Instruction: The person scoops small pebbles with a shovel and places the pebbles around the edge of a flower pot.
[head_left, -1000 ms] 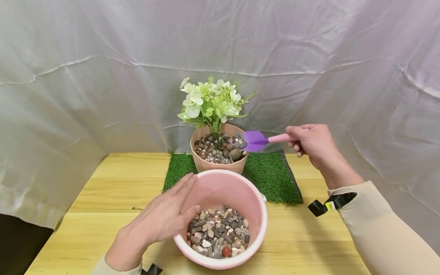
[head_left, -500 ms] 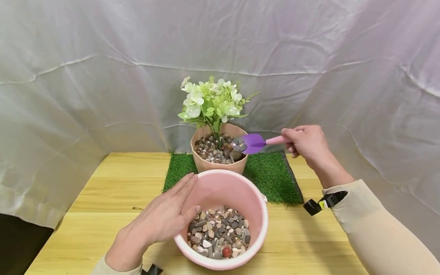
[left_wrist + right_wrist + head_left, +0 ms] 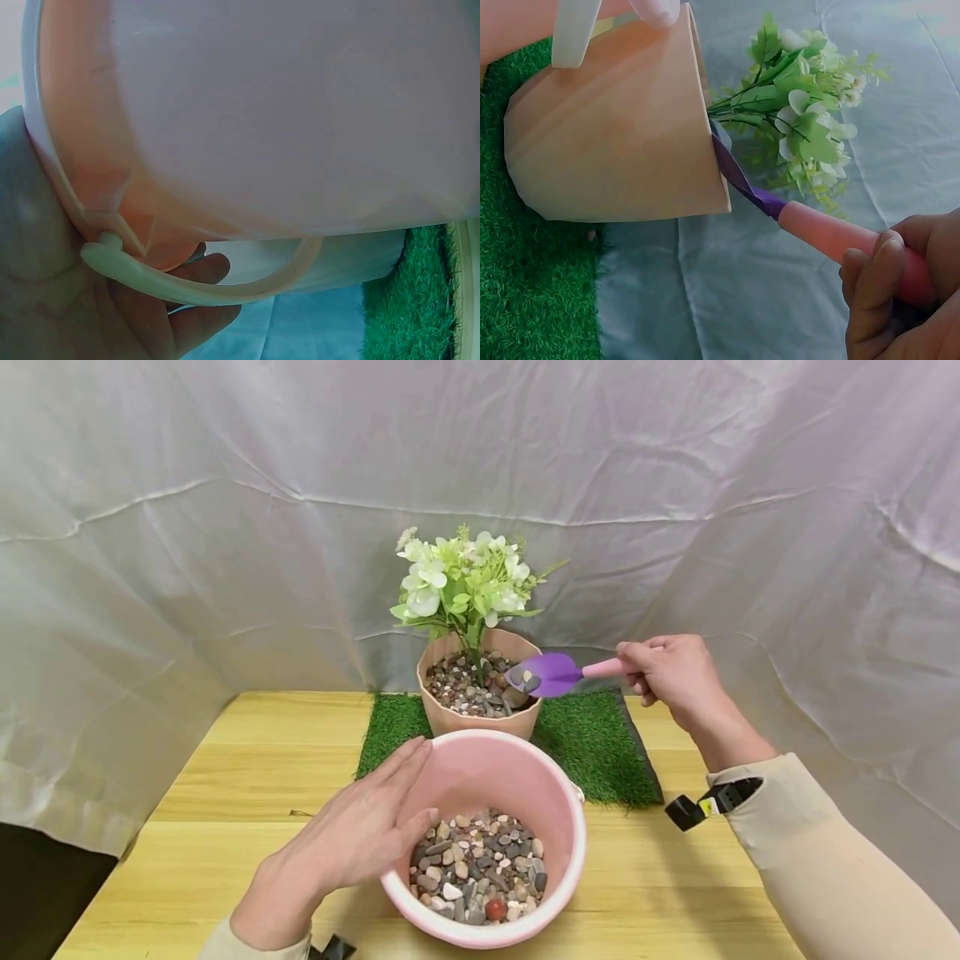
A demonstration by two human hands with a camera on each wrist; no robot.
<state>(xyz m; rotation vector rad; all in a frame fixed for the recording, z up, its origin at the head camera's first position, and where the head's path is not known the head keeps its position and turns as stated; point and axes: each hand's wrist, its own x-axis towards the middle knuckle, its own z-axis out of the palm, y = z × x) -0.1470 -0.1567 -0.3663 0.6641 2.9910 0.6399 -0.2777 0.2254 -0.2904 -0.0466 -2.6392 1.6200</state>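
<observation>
The left hand (image 3: 352, 831) rests against the left rim of the bucket (image 3: 487, 768), fingers extended and unclenched. The bucket is pink with a white rim; it contains grey, tan and white pebbles (image 3: 465, 864) plus one red ball (image 3: 496, 909). Directly beyond the bucket, the peach pot (image 3: 480, 725) contains mixed stones (image 3: 453, 689) and a white-flowered plant (image 3: 465, 581). Beyond the bucket's right side, the trowel (image 3: 558, 675) has a pink handle and purple blade; its tip, bearing a few stones, overlies the pot's right rim. Farther right, the right hand (image 3: 675, 672) grasps the handle.
</observation>
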